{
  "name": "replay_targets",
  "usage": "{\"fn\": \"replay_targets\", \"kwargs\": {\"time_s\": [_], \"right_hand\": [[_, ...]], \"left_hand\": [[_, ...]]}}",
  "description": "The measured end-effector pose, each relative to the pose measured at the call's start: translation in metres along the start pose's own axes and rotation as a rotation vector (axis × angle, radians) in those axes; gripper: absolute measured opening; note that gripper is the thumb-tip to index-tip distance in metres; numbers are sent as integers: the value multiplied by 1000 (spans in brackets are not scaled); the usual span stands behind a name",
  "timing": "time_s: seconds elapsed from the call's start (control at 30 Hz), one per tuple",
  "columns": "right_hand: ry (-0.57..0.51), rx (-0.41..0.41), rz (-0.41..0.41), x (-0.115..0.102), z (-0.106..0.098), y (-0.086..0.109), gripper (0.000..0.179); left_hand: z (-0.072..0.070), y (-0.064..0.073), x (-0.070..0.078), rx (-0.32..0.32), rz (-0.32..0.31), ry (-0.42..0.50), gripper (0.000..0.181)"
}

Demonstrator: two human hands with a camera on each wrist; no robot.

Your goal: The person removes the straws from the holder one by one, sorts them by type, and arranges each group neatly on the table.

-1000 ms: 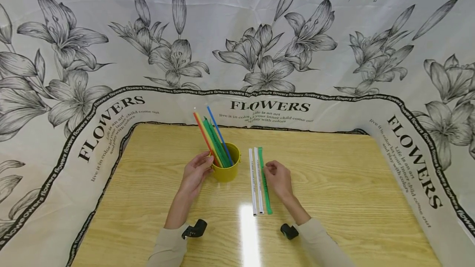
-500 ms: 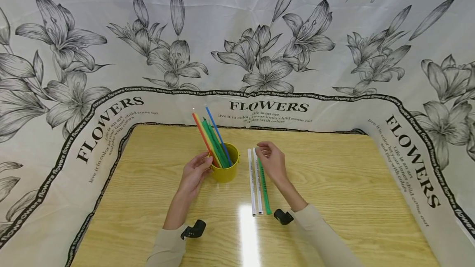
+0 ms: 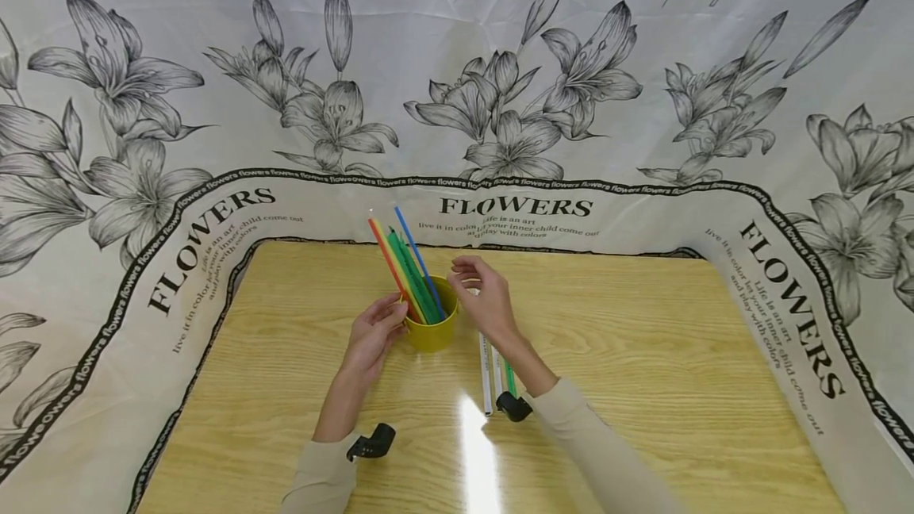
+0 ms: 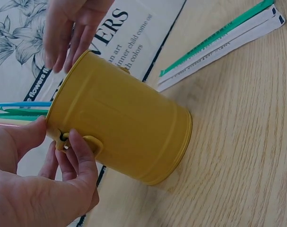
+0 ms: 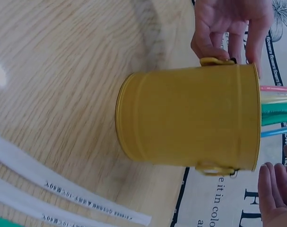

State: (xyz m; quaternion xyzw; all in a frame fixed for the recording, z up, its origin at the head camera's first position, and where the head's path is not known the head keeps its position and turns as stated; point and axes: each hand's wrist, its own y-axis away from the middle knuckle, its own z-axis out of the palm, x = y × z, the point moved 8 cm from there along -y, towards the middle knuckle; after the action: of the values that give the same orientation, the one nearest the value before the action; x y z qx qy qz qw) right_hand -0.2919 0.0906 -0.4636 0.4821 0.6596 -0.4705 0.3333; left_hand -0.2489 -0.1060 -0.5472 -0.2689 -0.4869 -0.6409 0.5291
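Observation:
A small yellow metal bucket (image 3: 431, 333) stands on the table with red, yellow, blue and green-wrapped straws (image 3: 410, 272) leaning left in it. My left hand (image 3: 374, 333) grips its left side, thumb at the rim and fingers at the ear handle (image 4: 92, 144). Just off the right rim is my right hand (image 3: 489, 296), its fingers loosely bent and nothing visible in them. Below that hand lie two white paper-wrapped straws (image 3: 486, 379) and one green-wrapped straw (image 3: 510, 377), side by side. The forearm and wrist camera partly cover them in the head view.
The light wooden table (image 3: 643, 355) extends on both sides of the bucket. A white curtain (image 3: 343, 209) printed with flowers and lettering encloses its back and sides. Each wrist wears a small black camera (image 3: 374, 441).
My right hand has moved left and away from me, from beside the green-wrapped straw to the bucket's right rim. The left hand keeps its grip on the bucket, and the straws stay put.

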Motion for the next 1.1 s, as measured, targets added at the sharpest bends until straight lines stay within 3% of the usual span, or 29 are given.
{"fn": "replay_targets", "kwargs": {"time_s": [0.43, 0.73, 1.1], "right_hand": [[-37, -100, -66, -13, 39, -3, 29], [46, -156, -105, -15, 56, 0, 26], [104, -201, -86, -16, 67, -1, 27]], "left_hand": [[-1, -2, 0, 24, 14, -16, 40], [-2, -3, -3, 31, -11, -13, 37], [-1, -3, -2, 21, -1, -27, 37]]}}
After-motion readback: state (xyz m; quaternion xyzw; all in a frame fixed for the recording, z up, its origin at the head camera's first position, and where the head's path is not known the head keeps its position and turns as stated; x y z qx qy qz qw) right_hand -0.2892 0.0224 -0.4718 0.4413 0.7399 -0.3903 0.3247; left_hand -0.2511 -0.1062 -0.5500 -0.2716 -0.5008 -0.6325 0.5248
